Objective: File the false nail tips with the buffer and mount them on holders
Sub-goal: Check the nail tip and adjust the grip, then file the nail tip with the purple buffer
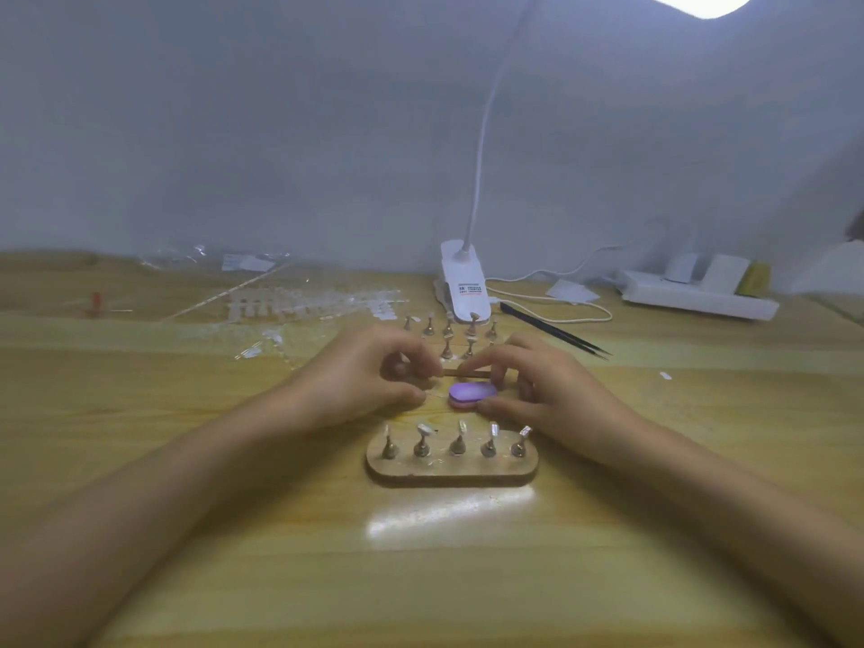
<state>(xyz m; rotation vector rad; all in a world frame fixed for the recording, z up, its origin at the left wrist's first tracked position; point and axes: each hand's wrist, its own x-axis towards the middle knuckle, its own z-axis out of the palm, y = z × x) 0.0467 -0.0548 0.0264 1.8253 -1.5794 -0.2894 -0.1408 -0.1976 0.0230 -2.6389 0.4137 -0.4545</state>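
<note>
Wooden tabletop [234, 530], centre: grip of the left hand [355, 381] pinches a clear nail tip [431, 394]; grip of the right hand [537, 390] curls round the purple buffer [472, 394], just beyond the near holder board [449, 474].

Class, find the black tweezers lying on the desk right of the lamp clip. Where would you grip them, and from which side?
Pinch the tweezers across the wider body near the blunt end, coming from above on the near side: they lie flat, sharp tips pointing right and toward you, with the white cable just behind.
</note>
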